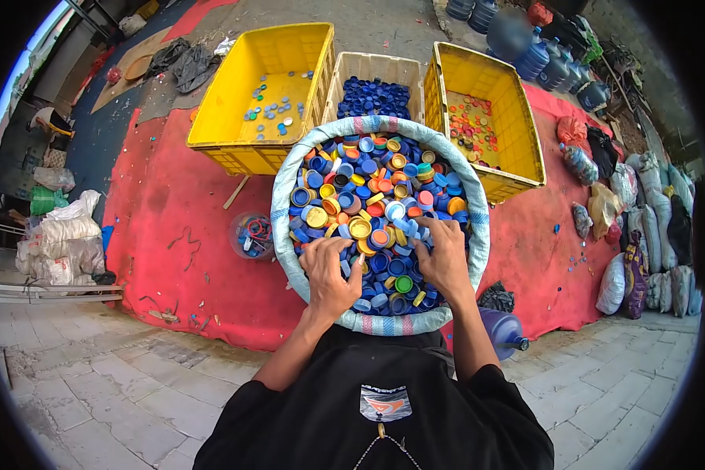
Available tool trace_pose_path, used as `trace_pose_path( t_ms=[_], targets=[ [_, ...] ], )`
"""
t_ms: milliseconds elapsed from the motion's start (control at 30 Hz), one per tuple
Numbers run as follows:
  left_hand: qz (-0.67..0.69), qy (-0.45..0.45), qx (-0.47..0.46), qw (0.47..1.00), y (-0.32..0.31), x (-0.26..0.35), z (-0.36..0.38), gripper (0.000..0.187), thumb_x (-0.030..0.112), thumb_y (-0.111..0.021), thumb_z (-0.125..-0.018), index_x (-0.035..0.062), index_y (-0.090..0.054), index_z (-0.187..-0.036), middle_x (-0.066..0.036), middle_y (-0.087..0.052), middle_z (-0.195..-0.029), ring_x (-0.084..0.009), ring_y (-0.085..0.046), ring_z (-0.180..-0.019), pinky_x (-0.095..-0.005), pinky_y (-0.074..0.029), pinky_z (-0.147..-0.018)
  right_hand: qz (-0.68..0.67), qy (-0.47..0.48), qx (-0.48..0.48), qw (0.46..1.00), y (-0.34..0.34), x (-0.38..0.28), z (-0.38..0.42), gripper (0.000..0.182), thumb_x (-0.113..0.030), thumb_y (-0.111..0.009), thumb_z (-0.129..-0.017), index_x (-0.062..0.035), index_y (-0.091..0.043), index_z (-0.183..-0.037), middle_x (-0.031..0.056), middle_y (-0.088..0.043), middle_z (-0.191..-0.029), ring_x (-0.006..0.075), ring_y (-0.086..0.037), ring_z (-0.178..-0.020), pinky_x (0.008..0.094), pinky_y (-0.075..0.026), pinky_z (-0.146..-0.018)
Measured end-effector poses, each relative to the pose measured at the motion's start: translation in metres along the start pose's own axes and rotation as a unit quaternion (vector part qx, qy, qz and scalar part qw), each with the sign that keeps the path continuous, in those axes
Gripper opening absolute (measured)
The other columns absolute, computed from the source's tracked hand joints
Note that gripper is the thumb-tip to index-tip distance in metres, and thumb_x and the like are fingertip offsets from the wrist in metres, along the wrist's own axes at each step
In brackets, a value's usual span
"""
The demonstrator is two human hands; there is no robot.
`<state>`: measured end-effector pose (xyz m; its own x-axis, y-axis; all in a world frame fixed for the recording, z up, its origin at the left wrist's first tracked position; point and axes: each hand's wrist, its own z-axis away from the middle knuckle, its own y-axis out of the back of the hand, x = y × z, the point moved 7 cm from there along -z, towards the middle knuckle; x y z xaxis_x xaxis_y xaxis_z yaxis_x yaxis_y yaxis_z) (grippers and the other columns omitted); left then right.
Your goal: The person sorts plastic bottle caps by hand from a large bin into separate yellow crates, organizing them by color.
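Note:
A round sack [285, 200] with a rolled pale-blue rim stands in front of me, full of loose plastic bottle caps [360, 228] in blue, yellow, orange and other colours. My left hand [330, 274] rests on the caps at the near left side, thumb apart from its bent fingers. Across from it, my right hand [445, 258] touches caps at the right, its thumb and fingers also apart. Neither hand shows a clear grip on a cap, though the caps under the fingertips are partly hidden. A green cap [403, 283] lies between the hands.
Beyond the sack stand a yellow crate [211, 117] with scattered caps, a white crate [337, 78] of dark blue caps, and another yellow crate [517, 117] holding red caps. A small bucket [251, 235] sits left on the red mat [172, 258]. A large water bottle [503, 332] lies right.

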<state>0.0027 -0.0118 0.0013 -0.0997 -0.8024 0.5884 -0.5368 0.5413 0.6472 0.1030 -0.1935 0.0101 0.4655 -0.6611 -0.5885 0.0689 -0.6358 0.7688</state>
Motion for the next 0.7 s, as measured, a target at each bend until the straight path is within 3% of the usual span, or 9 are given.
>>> trace_pose_path(
  t_ms=[167,267,300,500,600,700],
  targets=[
    [0.022,0.004,-0.017,1.0,-0.011,0.006,-0.009,0.033,0.011,-0.071,-0.077,0.0036,-0.057,-0.106,-0.011,-0.061,-0.105,-0.0301,-0.051,-0.103,-0.0428,-0.035,-0.088,0.045,0.017,-0.079,0.996,-0.03,0.009,-0.025,0.039,-0.018,-0.07,-0.08,-0.0063,-0.062,-0.116,0.0103,-0.07,-0.09,0.0301,-0.059,-0.095,0.0443,-0.04,-0.08],
    [0.031,0.003,-0.023,0.999,-0.015,0.007,-0.009,0.032,0.011,-0.071,-0.077,0.0036,-0.057,-0.105,-0.01,-0.061,-0.104,-0.0301,-0.051,-0.102,-0.0428,-0.035,-0.087,0.052,0.006,-0.073,0.996,-0.035,0.012,-0.029,0.039,-0.018,-0.07,-0.079,-0.0065,-0.062,-0.116,0.0103,-0.07,-0.086,0.0297,-0.06,-0.092,0.0443,-0.039,-0.078],
    [0.034,0.006,-0.021,0.999,-0.016,0.008,-0.01,0.032,0.012,-0.07,-0.078,0.0036,-0.057,-0.105,-0.01,-0.061,-0.103,-0.0301,-0.051,-0.102,-0.0432,-0.035,-0.087,0.056,-0.007,-0.088,0.994,-0.036,0.013,-0.031,0.039,-0.016,-0.069,-0.081,-0.0054,-0.06,-0.117,0.0077,-0.072,-0.088,0.0279,-0.06,-0.097,0.0433,-0.04,-0.081],
    [0.019,0.018,-0.05,0.998,-0.032,0.008,-0.011,0.034,0.014,-0.07,-0.078,0.0043,-0.056,-0.108,-0.01,-0.06,-0.104,-0.0297,-0.048,-0.105,-0.0435,-0.034,-0.087,0.086,0.011,-0.107,0.99,-0.041,0.014,-0.03,0.034,-0.013,-0.062,-0.084,-0.0041,-0.058,-0.117,0.0134,-0.069,-0.084,0.0317,-0.061,-0.094,0.0461,-0.038,-0.079],
    [0.011,0.017,-0.051,0.998,-0.035,0.012,-0.01,0.036,0.015,-0.07,-0.078,0.0045,-0.056,-0.109,-0.01,-0.059,-0.105,-0.0295,-0.048,-0.105,-0.0439,-0.034,-0.087,0.101,0.048,-0.053,0.992,-0.036,0.014,-0.03,0.037,-0.014,-0.062,-0.084,-0.0028,-0.056,-0.119,0.0167,-0.068,-0.083,0.0327,-0.062,-0.092,0.0473,-0.037,-0.076],
    [0.011,0.001,-0.047,0.999,-0.035,0.022,-0.012,0.037,0.015,-0.071,-0.077,0.0044,-0.056,-0.109,-0.009,-0.059,-0.105,-0.0296,-0.048,-0.105,-0.0442,-0.034,-0.088,-0.043,0.026,0.013,0.999,-0.018,0.027,-0.034,0.04,-0.005,-0.061,-0.084,0.0014,-0.052,-0.123,0.0193,-0.068,-0.087,0.0347,-0.065,-0.085,0.0457,-0.046,-0.074]
  ],
)
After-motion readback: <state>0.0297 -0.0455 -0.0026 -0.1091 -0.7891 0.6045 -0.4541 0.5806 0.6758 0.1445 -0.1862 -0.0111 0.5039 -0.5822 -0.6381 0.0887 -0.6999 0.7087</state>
